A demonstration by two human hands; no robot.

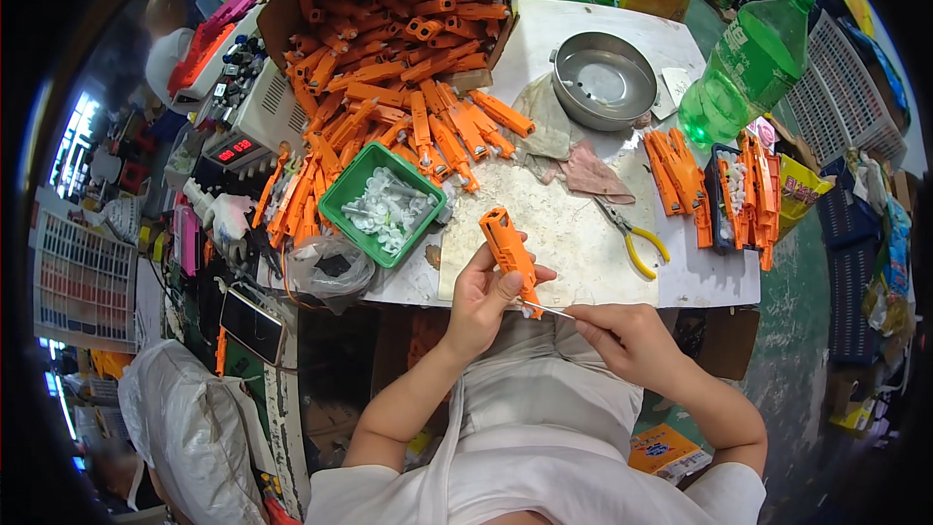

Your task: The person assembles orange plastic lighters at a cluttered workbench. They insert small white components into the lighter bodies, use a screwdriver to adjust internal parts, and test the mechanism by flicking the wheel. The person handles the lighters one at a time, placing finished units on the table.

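My left hand (478, 303) grips an orange plastic housing (508, 251), tilted over the table's near edge. In my right hand (617, 335) is a thin metal rod-like tool (549, 309); its tip meets the lower end of the housing. What the tip touches is too small to tell. Left of my hands stands a green bin (336, 196) of small white plastic parts (389, 202). Behind it, many orange housings (432, 126) lie heaped and spill from a cardboard box (507, 0). Yellow-handled pliers (637, 243) rest on the table to the right.
A steel bowl (604, 78) and a green bottle (748, 63) stand at the back right. Cloths (593, 175) lie before the bowl. More orange housings (675, 175) sit by a dark bin at the right edge. A clear plastic bag (330, 267) and a phone (253, 324) are at left.
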